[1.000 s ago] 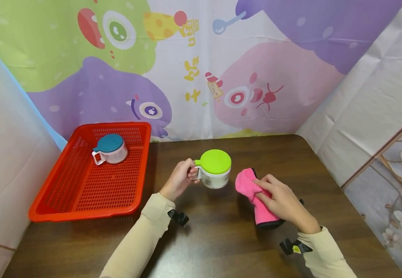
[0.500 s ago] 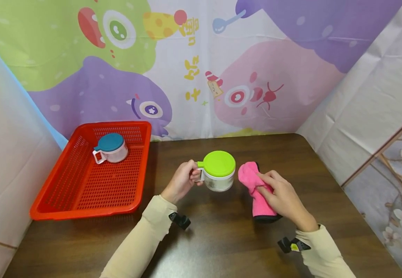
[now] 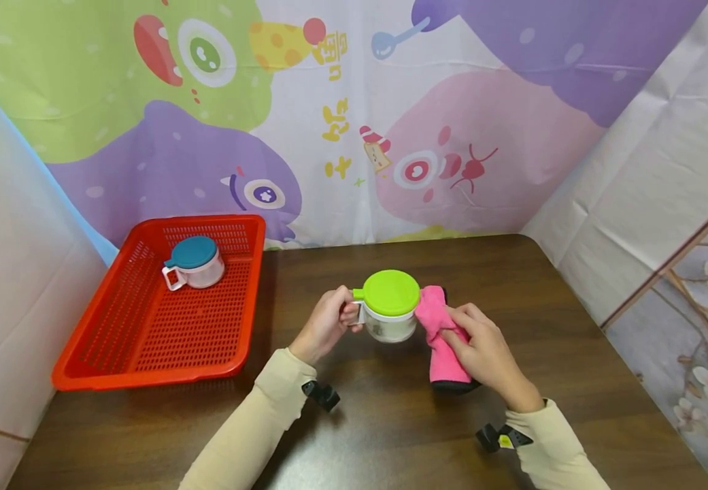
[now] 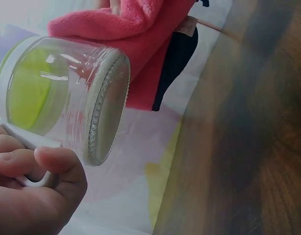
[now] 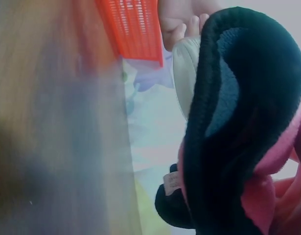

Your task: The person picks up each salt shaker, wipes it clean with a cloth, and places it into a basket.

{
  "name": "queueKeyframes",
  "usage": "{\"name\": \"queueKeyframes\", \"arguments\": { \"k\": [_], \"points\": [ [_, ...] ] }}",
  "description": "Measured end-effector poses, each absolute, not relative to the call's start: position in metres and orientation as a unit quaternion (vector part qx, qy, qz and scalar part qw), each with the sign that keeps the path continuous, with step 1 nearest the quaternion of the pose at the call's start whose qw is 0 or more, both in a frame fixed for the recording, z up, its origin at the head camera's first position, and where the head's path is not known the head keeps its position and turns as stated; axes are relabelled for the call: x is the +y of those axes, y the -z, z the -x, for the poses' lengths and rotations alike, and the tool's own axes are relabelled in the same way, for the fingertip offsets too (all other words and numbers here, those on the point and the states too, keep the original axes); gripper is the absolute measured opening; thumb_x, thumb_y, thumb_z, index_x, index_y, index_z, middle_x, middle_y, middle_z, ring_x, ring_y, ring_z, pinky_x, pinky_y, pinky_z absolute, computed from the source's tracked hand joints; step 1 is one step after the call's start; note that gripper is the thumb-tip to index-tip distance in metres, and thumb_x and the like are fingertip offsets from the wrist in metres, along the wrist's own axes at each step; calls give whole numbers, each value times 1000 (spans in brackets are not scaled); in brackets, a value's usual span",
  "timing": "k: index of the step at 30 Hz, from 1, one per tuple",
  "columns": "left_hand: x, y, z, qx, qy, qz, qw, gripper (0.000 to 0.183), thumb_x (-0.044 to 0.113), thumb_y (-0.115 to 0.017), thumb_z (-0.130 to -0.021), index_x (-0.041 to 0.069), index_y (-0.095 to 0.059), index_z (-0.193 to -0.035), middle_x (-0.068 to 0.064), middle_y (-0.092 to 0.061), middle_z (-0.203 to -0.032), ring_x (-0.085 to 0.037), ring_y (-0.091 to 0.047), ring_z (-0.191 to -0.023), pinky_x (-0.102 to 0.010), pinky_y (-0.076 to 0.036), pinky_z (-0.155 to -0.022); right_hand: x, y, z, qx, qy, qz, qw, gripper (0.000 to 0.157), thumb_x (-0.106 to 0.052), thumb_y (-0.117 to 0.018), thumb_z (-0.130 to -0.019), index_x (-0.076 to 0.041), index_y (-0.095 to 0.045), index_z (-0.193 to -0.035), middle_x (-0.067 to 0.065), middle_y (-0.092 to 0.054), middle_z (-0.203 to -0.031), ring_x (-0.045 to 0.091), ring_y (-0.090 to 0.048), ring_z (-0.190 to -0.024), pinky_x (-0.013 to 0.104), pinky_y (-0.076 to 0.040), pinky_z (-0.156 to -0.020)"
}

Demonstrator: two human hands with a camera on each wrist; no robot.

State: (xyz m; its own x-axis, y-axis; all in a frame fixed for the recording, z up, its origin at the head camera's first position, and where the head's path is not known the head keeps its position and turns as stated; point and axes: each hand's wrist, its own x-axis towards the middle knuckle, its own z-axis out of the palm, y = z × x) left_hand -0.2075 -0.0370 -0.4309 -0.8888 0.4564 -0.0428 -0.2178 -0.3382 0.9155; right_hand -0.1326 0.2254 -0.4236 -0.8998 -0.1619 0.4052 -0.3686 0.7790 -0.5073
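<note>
My left hand (image 3: 324,322) grips the white handle of a clear glass jar (image 3: 390,328) with a lime green lid (image 3: 392,292). The jar is held up off the table; its ribbed glass base shows in the left wrist view. In my right hand (image 3: 487,347) is a folded pink cloth (image 3: 445,347) with a dark edge, pinched between thumb and fingers. The cloth's upper end meets the jar's right side. From the right wrist, the cloth's dark-trimmed opening (image 5: 209,122) hides most of the jar (image 5: 184,73).
A red plastic basket (image 3: 240,340) stands at the left of the brown wooden table (image 3: 366,435). Inside it sits a similar jar (image 3: 207,273) with a blue lid (image 3: 194,252). A cartoon-printed curtain (image 3: 329,204) hangs behind the table.
The jar has moved slightly right and nearer to me in my left hand. My right hand has brought the cloth leftward, closing the gap to the jar's side.
</note>
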Motion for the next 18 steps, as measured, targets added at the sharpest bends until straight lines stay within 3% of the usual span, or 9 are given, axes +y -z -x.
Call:
{"name": "queueKeyframes", "arguments": {
  "k": [8, 18],
  "points": [
    [-36, 430, 203, 554, -801, -92, 206, 29, 10, -33, -86, 13, -31, -57, 8, -31, -54, -8, -28, -50, -27, -34, -56, 219, 421, 135, -905, -334, -147, 219, 29, -3, -72, -80, -1, -70, -109, 10, -64, -93, 18, -60, -81, 32, -49, -68],
    [-37, 428, 203, 553, -803, -96, 202, 31, 10, -33, -86, 14, -31, -56, 8, -30, -53, -9, -28, -50, -27, -34, -57, 218, 421, 138, -903, -350, -139, 208, 28, -3, -71, -81, -1, -70, -109, 10, -64, -93, 18, -58, -82, 29, -48, -69]
  ]
}}
